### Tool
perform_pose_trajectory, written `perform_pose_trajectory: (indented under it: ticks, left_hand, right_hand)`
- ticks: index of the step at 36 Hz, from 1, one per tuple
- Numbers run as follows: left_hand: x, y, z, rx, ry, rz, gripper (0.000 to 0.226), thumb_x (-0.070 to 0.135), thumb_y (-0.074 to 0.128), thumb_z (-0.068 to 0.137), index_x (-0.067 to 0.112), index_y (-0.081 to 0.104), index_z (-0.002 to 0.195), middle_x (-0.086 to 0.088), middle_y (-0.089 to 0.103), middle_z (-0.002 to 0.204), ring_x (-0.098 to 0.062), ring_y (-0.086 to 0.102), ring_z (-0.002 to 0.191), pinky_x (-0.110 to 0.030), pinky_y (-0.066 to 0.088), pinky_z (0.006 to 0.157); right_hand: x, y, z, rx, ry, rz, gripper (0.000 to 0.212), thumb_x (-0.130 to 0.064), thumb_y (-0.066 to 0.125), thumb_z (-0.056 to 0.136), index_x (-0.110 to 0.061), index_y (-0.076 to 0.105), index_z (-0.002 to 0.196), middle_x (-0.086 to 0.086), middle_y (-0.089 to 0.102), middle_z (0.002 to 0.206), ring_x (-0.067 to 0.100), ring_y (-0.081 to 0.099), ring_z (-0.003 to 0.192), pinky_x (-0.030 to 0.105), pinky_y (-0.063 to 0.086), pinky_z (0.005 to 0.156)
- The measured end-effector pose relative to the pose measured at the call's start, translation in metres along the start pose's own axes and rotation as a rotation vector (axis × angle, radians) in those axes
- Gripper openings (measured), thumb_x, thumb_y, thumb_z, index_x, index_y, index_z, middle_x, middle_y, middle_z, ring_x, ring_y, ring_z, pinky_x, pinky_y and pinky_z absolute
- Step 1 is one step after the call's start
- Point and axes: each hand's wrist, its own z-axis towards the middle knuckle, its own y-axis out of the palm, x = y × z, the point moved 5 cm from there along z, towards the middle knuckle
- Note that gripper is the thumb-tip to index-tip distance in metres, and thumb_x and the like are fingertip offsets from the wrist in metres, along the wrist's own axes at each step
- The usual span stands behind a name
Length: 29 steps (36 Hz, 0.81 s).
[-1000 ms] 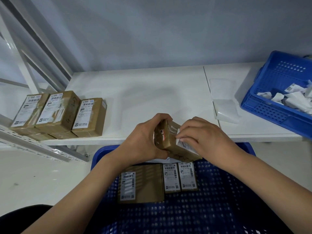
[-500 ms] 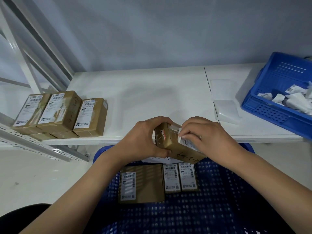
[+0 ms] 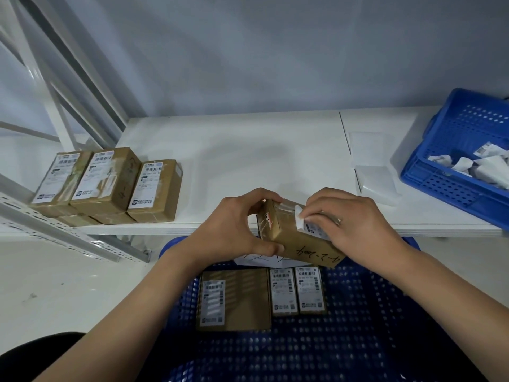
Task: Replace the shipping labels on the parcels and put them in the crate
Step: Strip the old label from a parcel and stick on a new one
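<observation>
Crate (image 3: 385,340), blue perforated plastic, under both hands, three labelled parcels inside. Cardboard parcel (image 3: 292,238), held above crate's far edge, long axis slanting right and nearer. Left hand (image 3: 234,230) gripping its left end. Right hand (image 3: 355,224) pinching label (image 3: 300,217), white paper corner lifted.

Held parcel (image 3: 296,241): brown cardboard, black handwriting, white label (image 3: 308,226). Lower crate (image 3: 371,326): blue, perforated dot grid. Right-edge crate (image 3: 451,186): same blue, white paper scraps (image 3: 484,166). Left parcels (image 3: 110,186): brown, white barcode labels. Table (image 3: 248,150): white.
</observation>
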Motion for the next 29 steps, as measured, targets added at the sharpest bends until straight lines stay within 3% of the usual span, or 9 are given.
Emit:
perform_pose_trajectory:
  ticks: [6, 17, 23, 29]
  left_hand:
    - [0.001, -0.002, 0.004, 0.007, -0.01, -0.033, 0.075, 0.023, 0.096, 0.062, 0.034, 0.06, 0.127, 0.008, 0.071, 0.117, -0.003, 0.064, 0.117, -0.031, 0.05, 0.107]
    - [0.0, -0.003, 0.005, 0.02, -0.006, -0.036, 0.074, 0.022, 0.096, 0.062, 0.033, 0.061, 0.126, 0.009, 0.071, 0.119, -0.004, 0.063, 0.118, -0.028, 0.049, 0.108]
    - [0.0, -0.004, 0.006, 0.025, 0.01, -0.034, 0.073, 0.022, 0.096, 0.063, 0.032, 0.061, 0.126, 0.011, 0.071, 0.119, -0.006, 0.064, 0.118, -0.028, 0.05, 0.107]
    - [-0.001, -0.001, 0.006, 0.052, 0.049, 0.072, 0.078, 0.026, 0.093, 0.061, 0.038, 0.056, 0.128, 0.012, 0.068, 0.117, -0.006, 0.062, 0.117, -0.033, 0.053, 0.102]
  right_hand:
    - [0.001, -0.006, 0.002, 0.011, 0.04, 0.022, 0.015, -0.001, 0.07, 0.09, -0.014, 0.077, 0.092, -0.013, 0.067, 0.093, -0.002, 0.063, 0.091, 0.003, 0.041, 0.081]
    - [0.004, -0.009, 0.004, -0.02, 0.074, 0.065, 0.015, -0.001, 0.066, 0.092, -0.013, 0.074, 0.092, -0.011, 0.065, 0.093, 0.005, 0.063, 0.089, 0.012, 0.047, 0.079]
    - [0.006, -0.012, 0.004, -0.023, 0.085, 0.056, 0.014, -0.002, 0.066, 0.092, -0.013, 0.074, 0.092, -0.01, 0.065, 0.094, 0.004, 0.063, 0.09, 0.009, 0.044, 0.08]
    - [0.009, -0.001, 0.002, -0.055, 0.113, 0.046, 0.014, -0.002, 0.065, 0.093, -0.014, 0.071, 0.096, -0.011, 0.063, 0.095, 0.003, 0.062, 0.091, 0.007, 0.043, 0.08]
